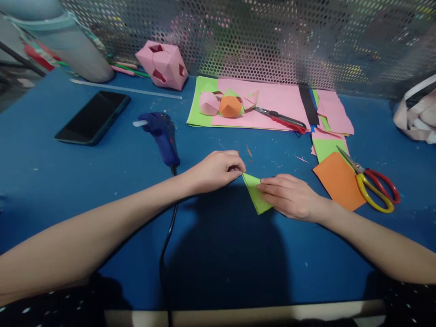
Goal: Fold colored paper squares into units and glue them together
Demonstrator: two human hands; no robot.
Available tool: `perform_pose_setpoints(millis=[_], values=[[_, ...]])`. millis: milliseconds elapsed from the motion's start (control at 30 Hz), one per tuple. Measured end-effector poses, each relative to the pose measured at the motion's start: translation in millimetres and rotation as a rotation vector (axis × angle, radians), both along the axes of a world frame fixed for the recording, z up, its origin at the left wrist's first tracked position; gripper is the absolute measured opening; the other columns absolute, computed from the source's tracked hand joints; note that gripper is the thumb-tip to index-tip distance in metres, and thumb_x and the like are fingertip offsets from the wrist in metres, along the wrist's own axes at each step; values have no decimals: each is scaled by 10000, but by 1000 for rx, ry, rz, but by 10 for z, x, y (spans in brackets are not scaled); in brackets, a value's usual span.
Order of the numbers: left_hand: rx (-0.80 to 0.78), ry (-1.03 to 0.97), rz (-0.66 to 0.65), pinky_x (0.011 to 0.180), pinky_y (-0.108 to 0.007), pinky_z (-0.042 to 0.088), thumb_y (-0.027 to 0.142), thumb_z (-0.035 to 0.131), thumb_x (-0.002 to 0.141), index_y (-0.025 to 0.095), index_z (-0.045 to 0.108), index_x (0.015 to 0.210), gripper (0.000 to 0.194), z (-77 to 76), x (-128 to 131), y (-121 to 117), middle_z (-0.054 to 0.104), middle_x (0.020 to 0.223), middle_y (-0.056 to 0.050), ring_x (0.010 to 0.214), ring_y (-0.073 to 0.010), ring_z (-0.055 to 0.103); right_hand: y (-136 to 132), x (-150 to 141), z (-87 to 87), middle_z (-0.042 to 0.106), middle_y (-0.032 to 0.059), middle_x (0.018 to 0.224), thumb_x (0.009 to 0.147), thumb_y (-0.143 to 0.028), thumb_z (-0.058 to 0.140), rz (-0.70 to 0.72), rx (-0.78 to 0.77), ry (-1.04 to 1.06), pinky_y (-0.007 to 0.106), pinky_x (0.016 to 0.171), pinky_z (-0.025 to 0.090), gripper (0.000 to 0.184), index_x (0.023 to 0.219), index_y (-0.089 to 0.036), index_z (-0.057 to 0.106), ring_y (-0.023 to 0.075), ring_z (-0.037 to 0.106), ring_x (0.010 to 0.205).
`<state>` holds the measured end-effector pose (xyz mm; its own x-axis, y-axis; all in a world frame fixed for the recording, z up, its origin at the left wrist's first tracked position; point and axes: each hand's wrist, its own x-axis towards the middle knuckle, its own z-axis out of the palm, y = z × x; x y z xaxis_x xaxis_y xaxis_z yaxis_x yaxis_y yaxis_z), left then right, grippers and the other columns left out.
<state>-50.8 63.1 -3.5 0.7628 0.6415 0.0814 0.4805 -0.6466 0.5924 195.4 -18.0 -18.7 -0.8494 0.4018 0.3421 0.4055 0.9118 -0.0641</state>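
A folded piece of green paper (254, 193) lies on the blue table in front of me, its right part covered by fingers. My left hand (220, 170) pinches the paper's upper left corner between thumb and fingertips. From the right, my right hand (289, 195) holds the paper with its fingers close together over it; the thumb is hidden. Beside my right wrist are square orange paper (337, 181) and scissors (369, 181) with red and yellow handles. A blue glue gun (161, 136) lies beyond my left forearm.
A utility knife (281, 119) and folded paper pieces (230, 106) rest on pink and green sheets (204, 111). Along the back are a pink paper shape (163, 66), a phone (93, 117), a bottle (81, 50) and a perforated panel (265, 41). The glue gun's cord (166, 245) crosses under my left forearm.
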Motion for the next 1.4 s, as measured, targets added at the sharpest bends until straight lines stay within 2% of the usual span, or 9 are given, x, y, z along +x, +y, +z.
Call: perform_pose_setpoints(millis=[467, 667, 1067, 1400], values=[[10, 20, -6, 858, -252, 431, 211, 476, 822, 179, 687, 832, 213, 4, 15, 7, 609, 801, 2, 719, -113, 563, -1, 12, -13, 606, 122, 1219, 908, -197, 466, 10, -11, -41, 442, 940, 440, 240, 1091, -167, 620, 234, 453, 1245], [27, 18, -12, 854, -257, 430, 202, 489, 814, 172, 687, 818, 201, -2, 18, 10, 597, 784, 6, 698, -108, 560, -11, -1, 31, 617, 109, 1208, 907, -216, 464, 12, -5, -90, 437, 958, 437, 230, 1055, -164, 633, 232, 490, 1212], [70, 52, -16, 864, -268, 426, 203, 473, 818, 160, 665, 791, 199, 10, 35, -12, 587, 777, -1, 678, -107, 543, -40, 47, 35, 568, 119, 1272, 901, -227, 458, 40, -33, -93, 451, 985, 407, 284, 1131, -148, 604, 246, 415, 1273], [90, 78, -37, 849, -267, 442, 174, 448, 824, 164, 661, 806, 214, 17, 39, -13, 590, 793, -2, 714, -114, 558, -24, 54, 28, 577, 130, 1259, 900, -239, 474, 67, -28, -126, 461, 974, 400, 276, 1112, -136, 619, 264, 446, 1239]])
